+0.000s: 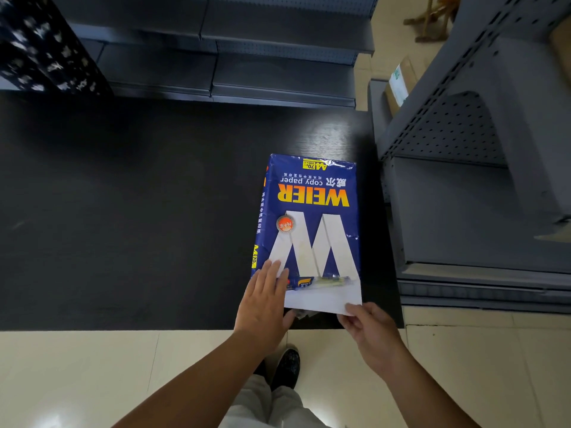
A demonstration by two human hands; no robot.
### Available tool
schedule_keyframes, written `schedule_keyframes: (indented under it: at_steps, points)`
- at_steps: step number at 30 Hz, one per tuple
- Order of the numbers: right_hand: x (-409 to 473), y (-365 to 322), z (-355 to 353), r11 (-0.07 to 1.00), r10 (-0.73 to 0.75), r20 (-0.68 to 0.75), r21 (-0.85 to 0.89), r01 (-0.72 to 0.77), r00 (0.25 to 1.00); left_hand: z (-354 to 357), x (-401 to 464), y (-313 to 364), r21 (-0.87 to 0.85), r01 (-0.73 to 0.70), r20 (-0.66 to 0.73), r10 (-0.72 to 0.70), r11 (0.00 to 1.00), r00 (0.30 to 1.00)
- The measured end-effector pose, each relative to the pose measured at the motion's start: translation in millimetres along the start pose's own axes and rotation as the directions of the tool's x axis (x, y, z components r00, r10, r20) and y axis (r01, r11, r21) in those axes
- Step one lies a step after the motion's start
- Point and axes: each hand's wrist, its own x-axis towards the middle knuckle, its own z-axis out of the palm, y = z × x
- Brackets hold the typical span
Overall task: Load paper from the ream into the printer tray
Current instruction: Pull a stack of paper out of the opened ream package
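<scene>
WEIER copy-paper ream [310,217] flat on dark counter [139,211], near edge. Left hand [265,301] spread flat, pinning wrapper. Right hand [369,327] grip pinches white sheets [324,296] at open end (floppy, slippery; likely heavy pack). Support stack underneath.

Dim overall, left half of the dark table [123,211] nearly black. Bright sheen on the tabletop just beyond the ream [309,217], so light seems to come from above and ahead. Glossy wrapper shows mild glare and crease highlights. Cream floor [77,381] reads brightest, with a soft reflection near the bottom centre. Strong wide-angle bending on the shelving [463,118] at right. Edges soft, patterned fabric [40,44] top left blurred.
</scene>
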Motion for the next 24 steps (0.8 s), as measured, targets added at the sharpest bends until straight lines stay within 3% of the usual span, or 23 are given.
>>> schedule_keyframes:
  at_steps: [4,8,12,14,17,21,22,24]
  points:
    - [-9,5,-16,0.999,0.035,0.106,0.023,-0.038,0.994,-6,-27,0,-0.364,0.122,-0.068,-0.157,0.923,0.985]
    - [-14,0,-16,0.97,0.055,0.159,-0.244,-0.015,0.986,-12,-48,1,-0.702,0.172,0.002,-0.239,0.692,0.971]
    - [-10,-17,4,0.845,-0.198,-0.027,-0.511,0.156,0.98,-16,-45,1,-0.793,0.267,0.081,-0.339,0.548,0.937]
    - [-2,-18,7,0.833,-0.269,-0.07,-0.518,0.195,0.961,-17,-41,-1,-0.818,0.315,0.114,-0.401,0.481,0.909]
    - [-12,-15,-1,0.857,-0.172,-0.018,-0.495,0.141,0.985,-22,-35,-10,-0.874,0.371,0.2,-0.465,0.312,0.862]
    - [-42,-8,-27,0.874,0.138,0.161,-0.483,-0.044,0.977,-23,-27,-31,-0.859,0.496,0.387,-0.471,0.128,0.793]
    - [-46,-6,-32,0.865,0.172,0.176,-0.498,-0.063,0.969,-24,-28,-33,-0.854,0.508,0.415,-0.445,0.109,0.793]
    - [-49,0,-34,0.864,0.156,0.139,-0.499,-0.067,0.978,-20,-32,-33,-0.837,0.52,0.427,-0.393,0.17,0.814]
